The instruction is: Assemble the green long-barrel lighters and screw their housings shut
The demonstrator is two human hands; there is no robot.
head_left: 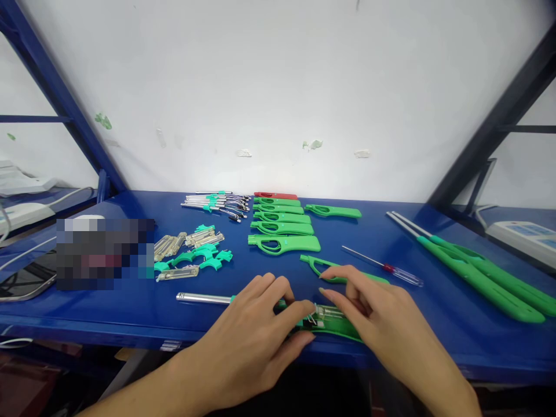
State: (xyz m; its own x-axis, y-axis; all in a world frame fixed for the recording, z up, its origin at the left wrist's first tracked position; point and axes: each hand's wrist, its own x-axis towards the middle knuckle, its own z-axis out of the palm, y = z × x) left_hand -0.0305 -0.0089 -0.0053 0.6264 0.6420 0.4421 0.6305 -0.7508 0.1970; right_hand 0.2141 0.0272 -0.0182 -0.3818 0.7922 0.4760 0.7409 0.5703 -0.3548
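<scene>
A green lighter shell lies at the table's front edge with a clear fuel tank and thin wires in it. Its silver tube points left. My left hand is closed on the middle of this lighter, thumb at the near edge and fingers over the wires. My right hand is just above the shell's right part, thumb and forefinger apart, nothing visible between them. Behind it lies another green shell half, partly hidden by that hand.
Green shells lie stacked in a row at the back. Left of them are silver tubes, clear tanks and teal triggers. A screwdriver and two long green lighters lie right.
</scene>
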